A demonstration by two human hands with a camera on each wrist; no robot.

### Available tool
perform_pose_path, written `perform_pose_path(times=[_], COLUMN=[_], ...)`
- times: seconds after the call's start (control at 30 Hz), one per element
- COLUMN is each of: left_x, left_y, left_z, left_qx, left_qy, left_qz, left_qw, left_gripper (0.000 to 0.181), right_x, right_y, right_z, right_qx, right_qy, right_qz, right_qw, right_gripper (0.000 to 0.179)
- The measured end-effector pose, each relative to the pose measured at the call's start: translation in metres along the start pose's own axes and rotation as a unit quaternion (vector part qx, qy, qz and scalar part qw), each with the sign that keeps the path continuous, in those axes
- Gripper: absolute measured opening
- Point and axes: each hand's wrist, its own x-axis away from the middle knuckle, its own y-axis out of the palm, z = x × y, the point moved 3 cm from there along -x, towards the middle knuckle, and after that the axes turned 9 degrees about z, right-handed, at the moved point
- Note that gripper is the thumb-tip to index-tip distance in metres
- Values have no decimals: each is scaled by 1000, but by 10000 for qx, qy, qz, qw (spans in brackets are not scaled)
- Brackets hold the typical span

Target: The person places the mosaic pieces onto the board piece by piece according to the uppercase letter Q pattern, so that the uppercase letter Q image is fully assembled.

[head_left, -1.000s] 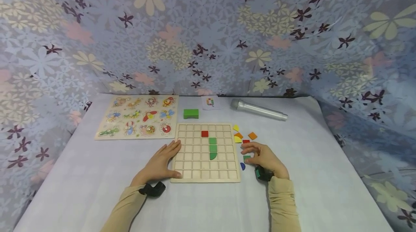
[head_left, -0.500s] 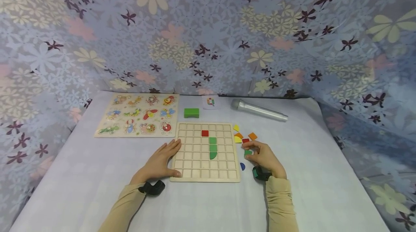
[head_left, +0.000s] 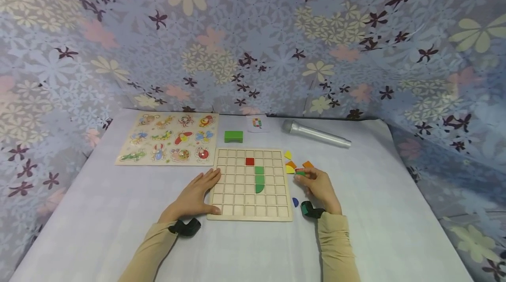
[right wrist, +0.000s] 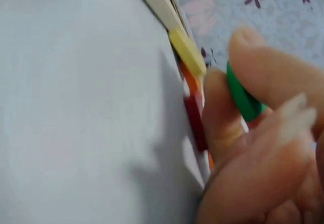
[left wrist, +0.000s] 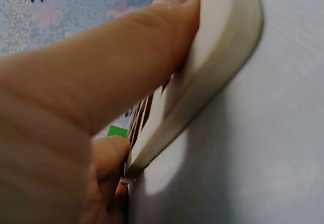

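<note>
the left hand (head_left: 193, 193) rests, fingers straight, on the left rim of the wooden grid board (head_left: 251, 218), well in from the edges of the desk (head_left: 387, 211). between board and right edge, the right hand (head_left: 321, 186) pinches a green piece (right wrist: 243, 96) near a red tile (right wrist: 195, 123). by the far edge lies a silver microphone (head_left: 318, 134); an animal puzzle (head_left: 168, 138) sits by the far left corner.

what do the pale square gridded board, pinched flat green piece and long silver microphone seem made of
Pale square gridded board: likely wood, by its matte beige surface. Pinched flat green piece: maybe painted wood or plastic, by its smooth even colour. Long silver microphone: metal or plastic, by its silvery sheen.
</note>
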Motion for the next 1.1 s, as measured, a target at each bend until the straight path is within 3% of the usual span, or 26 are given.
perform_pose_path(times=[0.1,0.33,0.53,0.73,0.97,1.1], left_x=[0,1,1,3,3,-1], left_y=[0,-1,0,-1,-2,1], left_z=[0,0,1,-3,-2,0], left_qx=[9,12,1,-81,1,65], left_qy=[43,38,50,25,-67,-83], left_qz=[-14,-38,-58,-25,-83,-57], left_qw=[10000,10000,10000,10000,9999,9999], left_gripper=[109,109,109,109,108,107], right_x=[-2,-2,5,16,29,30], right_y=[11,54,78,96,117,119], right_z=[-9,-44,-66,-73,-81,-82], right_qx=[-338,-1439,-794,-482,222,623], right_qy=[-6,-135,-393,-619,-1109,-1343], right_qz=[50,-365,-444,-495,-762,-578], right_qw=[9994,9888,9951,9957,9907,9873], right_gripper=[36,33,29,17,10,12])
